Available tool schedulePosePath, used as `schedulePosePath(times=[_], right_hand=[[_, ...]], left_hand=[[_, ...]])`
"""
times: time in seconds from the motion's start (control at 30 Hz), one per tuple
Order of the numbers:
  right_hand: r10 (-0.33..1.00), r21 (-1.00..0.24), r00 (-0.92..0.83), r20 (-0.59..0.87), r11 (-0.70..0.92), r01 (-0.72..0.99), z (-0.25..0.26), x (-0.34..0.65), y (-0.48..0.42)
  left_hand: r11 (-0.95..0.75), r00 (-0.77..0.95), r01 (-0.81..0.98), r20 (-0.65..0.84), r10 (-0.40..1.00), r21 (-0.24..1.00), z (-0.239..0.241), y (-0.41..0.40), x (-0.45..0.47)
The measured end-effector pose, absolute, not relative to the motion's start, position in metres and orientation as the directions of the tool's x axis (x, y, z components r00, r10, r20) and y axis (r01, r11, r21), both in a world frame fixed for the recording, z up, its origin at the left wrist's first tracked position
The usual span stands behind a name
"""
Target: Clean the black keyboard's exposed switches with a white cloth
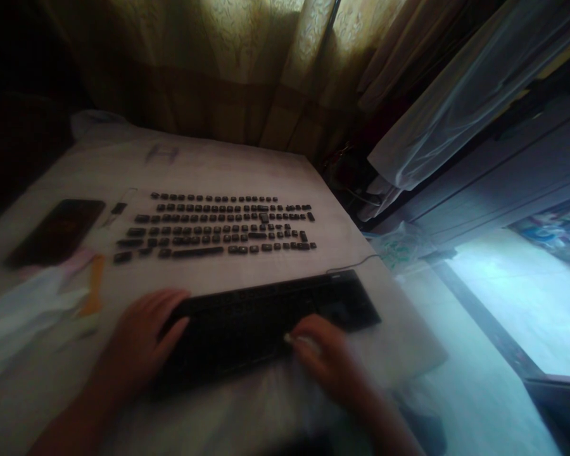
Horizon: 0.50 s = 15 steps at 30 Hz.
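Note:
A black keyboard base [247, 323] with its keycaps off lies slightly slanted near the table's front. My left hand [145, 329] grips its left end, fingers over the far edge and thumb on top. Over the right half of the base, my right hand [325, 351] is closed in a pinch. A small whitish tip shows at those fingertips; blur hides what kind of thing it is. Behind the base, the loose black keycaps [209, 228] are laid out in several rows, with a long space bar [198, 251] in the nearest one.
To the left are a dark phone or tablet [57, 231], a small tool with a black part [118, 208], a white cloth [28, 310] and an orange strip [94, 285]. A cable [354, 263] runs off the right edge of the table [247, 168]. Curtains [194, 63] hang behind.

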State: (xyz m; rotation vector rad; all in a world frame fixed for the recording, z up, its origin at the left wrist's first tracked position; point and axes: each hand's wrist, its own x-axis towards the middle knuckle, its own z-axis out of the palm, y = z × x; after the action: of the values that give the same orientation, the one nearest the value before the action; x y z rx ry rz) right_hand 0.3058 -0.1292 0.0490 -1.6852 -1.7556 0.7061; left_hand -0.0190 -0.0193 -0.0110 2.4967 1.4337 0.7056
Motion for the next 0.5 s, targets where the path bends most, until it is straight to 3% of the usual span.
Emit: schedulePosePath(times=[0.1, 0.27, 0.5], right_hand=[[0.995, -0.694, -0.097, -0.002, 0.069, 0.717, 0.055, 0.293, -0.126], [0.979, -0.461, -0.089, -0.185, -0.007, 0.887, 0.058, 0.291, -0.119], [0.967, -0.338, -0.061, -0.246, -0.027, 0.941, 0.059, 0.298, -0.116]], left_hand=[[-0.525, 0.434, 0.763, 0.303, 0.848, 0.377, -0.011, -0.019, -0.019], [-0.536, 0.45, 0.758, 0.298, 0.842, 0.372, -0.012, -0.019, -0.02], [-0.539, 0.448, 0.756, 0.307, 0.84, 0.372, -0.011, -0.02, -0.019]])
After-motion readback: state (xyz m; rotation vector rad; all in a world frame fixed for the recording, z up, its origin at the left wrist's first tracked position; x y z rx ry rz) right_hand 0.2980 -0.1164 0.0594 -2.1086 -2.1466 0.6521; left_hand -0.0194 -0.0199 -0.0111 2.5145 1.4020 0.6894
